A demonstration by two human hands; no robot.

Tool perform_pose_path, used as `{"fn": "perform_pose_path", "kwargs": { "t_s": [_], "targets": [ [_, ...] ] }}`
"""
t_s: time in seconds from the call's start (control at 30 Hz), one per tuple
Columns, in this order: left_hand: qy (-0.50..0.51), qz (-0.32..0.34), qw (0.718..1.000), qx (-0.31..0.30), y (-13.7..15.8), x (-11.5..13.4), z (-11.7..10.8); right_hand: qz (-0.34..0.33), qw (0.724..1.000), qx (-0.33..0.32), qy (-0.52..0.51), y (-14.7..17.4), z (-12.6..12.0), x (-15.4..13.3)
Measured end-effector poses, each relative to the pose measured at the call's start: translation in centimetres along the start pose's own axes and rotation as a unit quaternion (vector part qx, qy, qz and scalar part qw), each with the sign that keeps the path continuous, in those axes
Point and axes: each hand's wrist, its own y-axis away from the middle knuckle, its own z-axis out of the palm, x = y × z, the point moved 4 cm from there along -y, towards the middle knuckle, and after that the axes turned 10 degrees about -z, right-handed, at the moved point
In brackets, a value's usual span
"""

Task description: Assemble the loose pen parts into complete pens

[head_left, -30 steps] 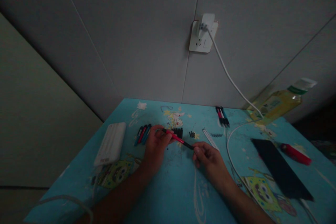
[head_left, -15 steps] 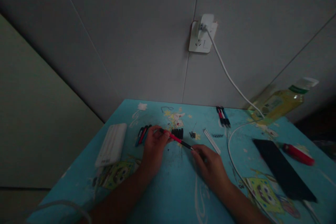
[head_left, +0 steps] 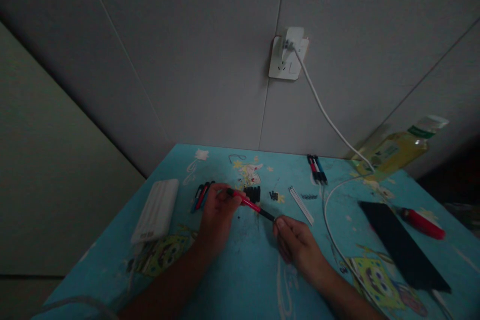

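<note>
A red pen [head_left: 251, 204] with a black grip slants down to the right between my two hands. My left hand [head_left: 218, 210] is closed on its upper red end. At the lower end, the thumb and fingers of my right hand [head_left: 294, 240] pinch the tip. Just behind the pen lie several short black pieces [head_left: 252, 194] in a row, with smaller black bits [head_left: 274, 195] to their right. Beside my left hand rest several pen barrels [head_left: 201, 196], blue, red and dark. White refills [head_left: 301, 205] and small springs [head_left: 309, 197] lie beyond my right hand.
Several pens [head_left: 317, 170] lie at the back. A white power bank [head_left: 155, 211] is at left. On the right are a dark flat slab [head_left: 405, 245], a red-handled object [head_left: 423, 223] and a yellow liquid bottle [head_left: 399, 152]. A white cable [head_left: 326, 115] runs from the wall socket [head_left: 288, 67].
The fingers of my right hand have shifted their hold at the pen's tip, and the hand has turned slightly. My left hand keeps its grip. The view has tilted slightly.
</note>
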Motion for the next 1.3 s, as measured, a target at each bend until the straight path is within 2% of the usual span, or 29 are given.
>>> {"fn": "perform_pose_path", "kwargs": {
  "t_s": [0.17,0.27,0.33,0.4,0.47,0.53,0.6,0.7,0.9,1.07,1.2,1.3],
  "targets": [
    [0.015,-0.002,1.0,-0.025,0.2,0.5,0.1,0.051,0.987,-0.08,-0.126,-0.1,0.3,0.4],
    [0.039,-0.012,0.999,-0.036,0.2,0.4,0.1,0.074,0.965,-0.137,-0.212,0.4,0.7,0.5],
    [0.046,-0.02,0.998,-0.043,0.1,0.4,0.2,0.083,0.958,-0.161,-0.221,0.6,0.9,0.5],
    [0.035,-0.018,0.999,-0.034,0.0,0.4,0.2,0.06,0.979,-0.151,-0.122,0.6,0.8,0.3],
    [0.002,-0.013,1.0,-0.007,-0.1,0.5,0.1,-0.01,0.992,-0.103,0.066,0.2,0.3,-0.5],
    [-0.043,-0.015,0.999,0.019,-0.2,0.5,0.0,-0.097,0.964,-0.058,0.239,0.0,0.1,-1.7],
    [-0.086,-0.023,0.996,0.03,-0.3,0.4,0.1,-0.149,0.933,-0.05,0.323,-0.1,0.2,-2.4],
    [-0.127,-0.031,0.991,0.022,-0.2,0.4,0.3,-0.163,0.921,-0.059,0.35,-0.1,0.4,-2.1],
    [-0.158,-0.012,0.987,-0.007,0.1,0.4,0.6,-0.187,0.918,-0.035,0.349,-0.3,0.5,-1.5],
    [-0.158,0.004,0.987,-0.024,0.4,0.0,0.9,-0.172,0.915,-0.038,0.364,-0.4,0.9,-1.8],
    [-0.156,-0.007,0.988,-0.012,0.4,-0.4,0.8,-0.165,0.889,-0.023,0.426,-0.2,1.2,-2.3],
    [-0.152,-0.014,0.988,0.002,0.0,-0.7,0.4,-0.156,0.856,0.021,0.493,-0.9,-0.3,-3.5]
  ]
}}
